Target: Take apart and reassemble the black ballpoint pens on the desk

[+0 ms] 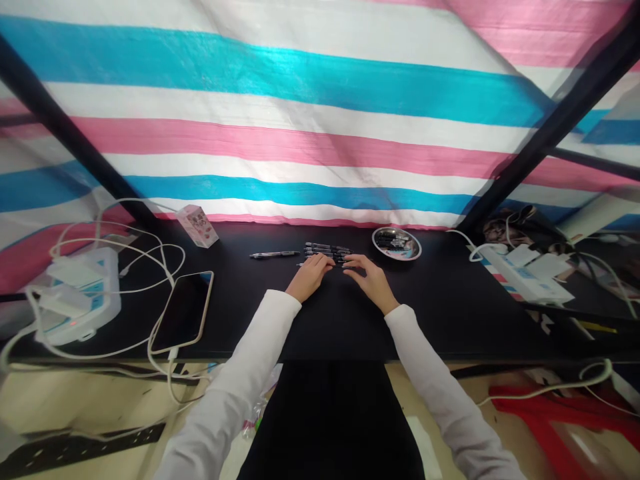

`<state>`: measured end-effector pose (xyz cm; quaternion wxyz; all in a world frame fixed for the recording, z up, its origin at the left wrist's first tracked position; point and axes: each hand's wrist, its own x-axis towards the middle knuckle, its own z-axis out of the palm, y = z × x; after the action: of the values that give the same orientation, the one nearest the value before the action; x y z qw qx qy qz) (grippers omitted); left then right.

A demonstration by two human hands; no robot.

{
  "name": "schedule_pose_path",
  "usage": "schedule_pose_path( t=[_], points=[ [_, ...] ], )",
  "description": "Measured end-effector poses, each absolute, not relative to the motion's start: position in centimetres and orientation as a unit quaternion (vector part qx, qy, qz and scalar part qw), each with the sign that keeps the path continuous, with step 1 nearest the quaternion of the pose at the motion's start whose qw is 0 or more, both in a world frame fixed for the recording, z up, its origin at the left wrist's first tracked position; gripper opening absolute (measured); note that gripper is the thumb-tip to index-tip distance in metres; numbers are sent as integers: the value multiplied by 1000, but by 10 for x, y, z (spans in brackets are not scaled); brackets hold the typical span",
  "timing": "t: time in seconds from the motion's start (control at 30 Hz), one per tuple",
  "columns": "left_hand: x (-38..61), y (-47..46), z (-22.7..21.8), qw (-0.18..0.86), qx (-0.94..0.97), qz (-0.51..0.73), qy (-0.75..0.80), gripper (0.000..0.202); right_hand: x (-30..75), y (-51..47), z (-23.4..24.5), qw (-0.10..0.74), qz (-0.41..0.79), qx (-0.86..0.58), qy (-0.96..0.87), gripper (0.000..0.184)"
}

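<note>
A small bunch of black pens (327, 251) lies on the black table (440, 307) in front of me. My left hand (311, 275) rests palm down with its fingertips on the near side of the bunch, fingers together and slightly curled. My right hand (369, 277) lies flat beside it, fingers stretched toward the right end of the pens. One single black pen (274, 255) lies apart to the left. A round metal dish (397, 243) stands just right of the pens.
A phone (183, 311) on a white cable lies at the left, beside a white power strip (75, 293) with tangled cords. A small pink box (197, 225) stands at the back left. Another power strip (525, 275) sits at the right. Striped tarp hangs behind.
</note>
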<state>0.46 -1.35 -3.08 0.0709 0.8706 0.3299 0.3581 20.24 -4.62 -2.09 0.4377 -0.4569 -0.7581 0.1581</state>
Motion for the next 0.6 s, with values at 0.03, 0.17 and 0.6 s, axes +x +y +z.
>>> schedule_pose_path(
  t=[0.03, 0.17, 0.6],
  points=[
    [4, -13, -31, 75, 868, 363, 332, 16, 205, -46, -20, 439, 159, -464, -753, 32],
    [2, -14, -31, 78, 851, 376, 358, 14, 218, -40, -23, 426, 80, -527, -731, 31],
    [1, -12, -32, 74, 852, 366, 366, 14, 233, -31, -38, 261, -47, -570, -778, 13]
  ],
)
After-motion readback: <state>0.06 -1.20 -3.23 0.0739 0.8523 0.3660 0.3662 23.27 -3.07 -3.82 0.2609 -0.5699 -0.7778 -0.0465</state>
